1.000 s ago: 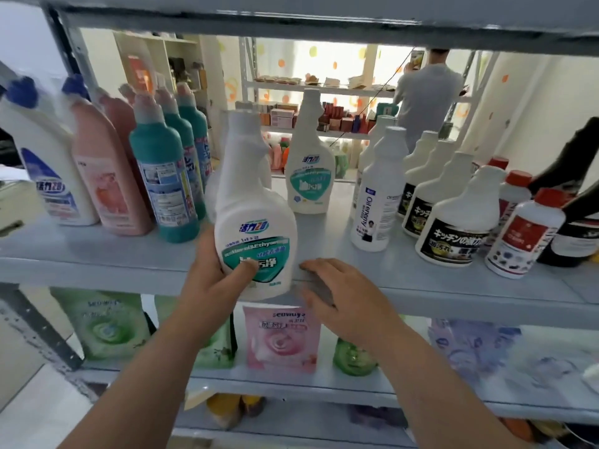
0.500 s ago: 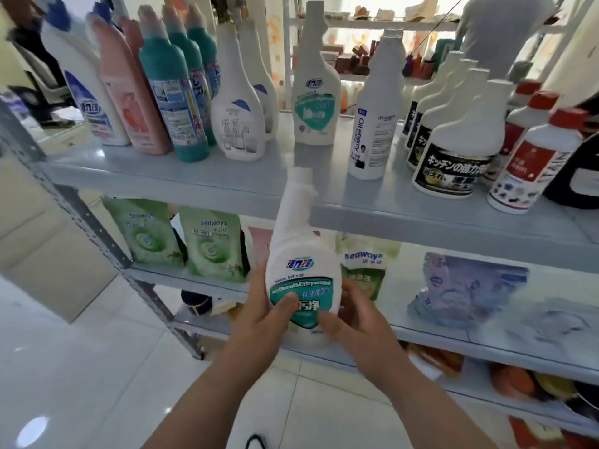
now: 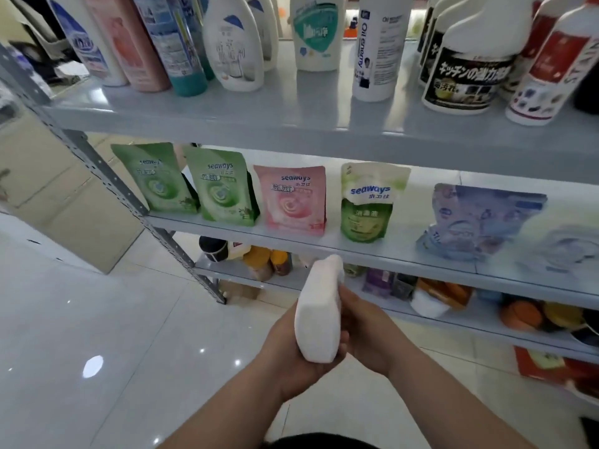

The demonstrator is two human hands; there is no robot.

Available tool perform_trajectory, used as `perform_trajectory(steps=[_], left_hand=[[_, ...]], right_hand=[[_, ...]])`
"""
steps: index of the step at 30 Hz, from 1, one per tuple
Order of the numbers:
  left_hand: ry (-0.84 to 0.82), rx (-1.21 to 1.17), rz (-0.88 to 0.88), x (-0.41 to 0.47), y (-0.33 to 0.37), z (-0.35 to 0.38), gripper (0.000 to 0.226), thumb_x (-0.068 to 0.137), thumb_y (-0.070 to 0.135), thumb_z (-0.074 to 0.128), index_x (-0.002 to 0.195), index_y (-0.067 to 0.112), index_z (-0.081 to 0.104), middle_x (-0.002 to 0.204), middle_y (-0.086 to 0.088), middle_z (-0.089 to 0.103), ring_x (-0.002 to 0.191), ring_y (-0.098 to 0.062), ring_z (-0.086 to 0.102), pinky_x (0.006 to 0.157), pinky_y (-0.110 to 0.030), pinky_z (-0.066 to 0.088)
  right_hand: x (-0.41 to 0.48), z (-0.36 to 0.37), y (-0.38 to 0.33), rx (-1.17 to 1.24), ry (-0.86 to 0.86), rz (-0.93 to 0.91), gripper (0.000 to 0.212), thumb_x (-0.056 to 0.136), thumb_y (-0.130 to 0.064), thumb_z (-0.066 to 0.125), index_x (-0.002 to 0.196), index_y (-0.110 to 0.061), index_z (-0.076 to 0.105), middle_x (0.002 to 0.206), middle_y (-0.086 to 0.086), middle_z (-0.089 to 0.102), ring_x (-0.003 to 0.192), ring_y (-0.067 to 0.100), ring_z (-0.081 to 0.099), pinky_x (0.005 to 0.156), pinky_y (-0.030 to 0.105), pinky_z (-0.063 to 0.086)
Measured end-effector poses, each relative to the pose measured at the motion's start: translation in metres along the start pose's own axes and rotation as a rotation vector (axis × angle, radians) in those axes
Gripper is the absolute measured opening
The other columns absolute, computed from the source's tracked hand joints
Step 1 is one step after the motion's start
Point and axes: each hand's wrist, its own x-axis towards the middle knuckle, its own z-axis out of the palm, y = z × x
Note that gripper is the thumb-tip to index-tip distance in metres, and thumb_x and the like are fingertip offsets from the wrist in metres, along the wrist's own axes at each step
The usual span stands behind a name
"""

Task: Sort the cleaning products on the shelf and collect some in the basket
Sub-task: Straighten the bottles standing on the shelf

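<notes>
I hold a white cleaner bottle [image 3: 319, 322] in both hands, low in front of the grey shelf unit [image 3: 291, 124]. Its plain white side faces me and its neck points up and away. My left hand [image 3: 291, 354] grips the bottle's base from the left and below. My right hand [image 3: 366, 332] wraps its right side. Several more cleaner bottles [image 3: 233, 50] stand in a row on the upper shelf. No basket is in view.
Green pouches [image 3: 223, 189], a pink pouch [image 3: 293, 199] and blue bags [image 3: 479, 222] stand on the middle shelf. The lower shelves hold mixed packets [image 3: 434, 296]. A perforated metal upright [image 3: 107, 179] runs down to the glossy tiled floor [image 3: 97, 351] at left.
I have carried the white bottle from the upper shelf down to below the middle shelf and turned it so its label faces away. My view has tilted down.
</notes>
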Motion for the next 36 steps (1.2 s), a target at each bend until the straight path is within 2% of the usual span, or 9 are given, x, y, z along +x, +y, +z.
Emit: perform_trajectory(steps=[5,7,10,13,17,21,27,31,36], left_hand=[[-0.004,0.447,0.042,0.006,0.026,-0.019,0.049,0.102,0.061,0.041,0.134,0.028,0.060,0.122,-0.013,0.073,0.106,-0.035,0.073,0.083,-0.056,0.060],[0.063,0.651,0.154,0.010,0.037,-0.022,0.041,0.105,0.052,0.043,0.135,0.028,0.058,0.116,-0.006,0.076,0.103,-0.027,0.075,0.085,-0.052,0.062],[0.243,0.910,0.332,0.023,0.046,-0.032,0.029,0.103,0.032,0.050,0.131,0.029,0.053,0.107,-0.001,0.075,0.090,-0.021,0.075,0.076,-0.045,0.063],[0.261,0.735,0.343,0.026,0.050,-0.040,0.027,0.098,0.028,0.044,0.121,0.026,0.059,0.095,0.001,0.078,0.079,-0.019,0.077,0.063,-0.035,0.059],[-0.062,0.152,-0.166,0.011,0.055,-0.051,0.040,0.089,0.032,0.054,0.117,0.006,0.066,0.092,-0.012,0.073,0.068,-0.031,0.071,0.058,-0.036,0.057],[-0.199,0.137,-0.339,0.001,0.058,-0.062,0.060,0.071,0.046,0.068,0.113,0.003,0.065,0.085,-0.020,0.067,0.060,-0.032,0.066,0.058,-0.040,0.059],[-0.303,0.407,-0.258,0.013,0.105,-0.092,0.075,0.072,0.076,0.060,0.124,0.024,0.074,0.132,-0.015,0.068,0.117,-0.040,0.067,0.096,-0.060,0.053],[-0.186,0.560,-0.050,0.013,0.122,-0.111,0.070,0.073,0.069,0.065,0.123,0.021,0.070,0.118,-0.013,0.075,0.104,-0.033,0.074,0.081,-0.048,0.060],[0.024,1.305,0.415,0.010,0.142,-0.120,0.054,0.071,0.051,0.087,0.113,0.039,0.057,0.101,0.013,0.072,0.088,-0.008,0.070,0.070,-0.026,0.061]], right_hand=[[0.000,0.005,-0.012,-0.085,0.127,-0.167,0.088,0.060,-0.031,0.097,0.134,-0.016,0.053,0.114,0.005,0.077,0.097,0.023,0.077,0.073,0.037,0.062],[0.002,0.015,-0.015,-0.248,0.276,-0.221,0.100,0.054,-0.027,0.101,0.137,-0.027,0.046,0.119,-0.002,0.072,0.095,0.016,0.076,0.072,0.035,0.064],[0.012,0.031,-0.012,-0.267,0.369,-0.269,0.077,0.073,-0.020,0.093,0.132,-0.034,0.046,0.124,-0.005,0.066,0.097,0.015,0.075,0.076,0.039,0.065],[0.018,0.043,-0.009,0.042,0.343,-0.275,0.043,0.094,-0.029,0.073,0.131,-0.019,0.053,0.124,0.012,0.072,0.104,0.029,0.075,0.092,0.056,0.060],[0.021,0.054,-0.003,0.110,0.184,-0.265,0.060,0.093,-0.060,0.058,0.134,-0.016,0.064,0.131,0.011,0.069,0.125,0.032,0.063,0.108,0.054,0.046],[0.027,0.073,0.001,0.060,0.107,-0.225,0.059,0.077,-0.068,0.069,0.112,-0.021,0.074,0.112,0.018,0.068,0.109,0.035,0.066,0.101,0.054,0.049],[0.042,0.099,-0.005,-0.075,0.320,-0.336,0.060,0.068,-0.052,0.081,0.113,-0.017,0.064,0.102,0.012,0.078,0.087,0.026,0.077,0.072,0.038,0.060],[0.051,0.120,0.000,-0.083,0.405,-0.350,0.058,0.068,-0.043,0.084,0.114,-0.015,0.062,0.102,0.012,0.078,0.091,0.031,0.077,0.074,0.042,0.062],[0.053,0.139,0.002,-0.300,0.376,-0.353,0.069,0.058,-0.063,0.079,0.115,-0.031,0.059,0.112,-0.001,0.075,0.097,0.018,0.076,0.080,0.037,0.061]])
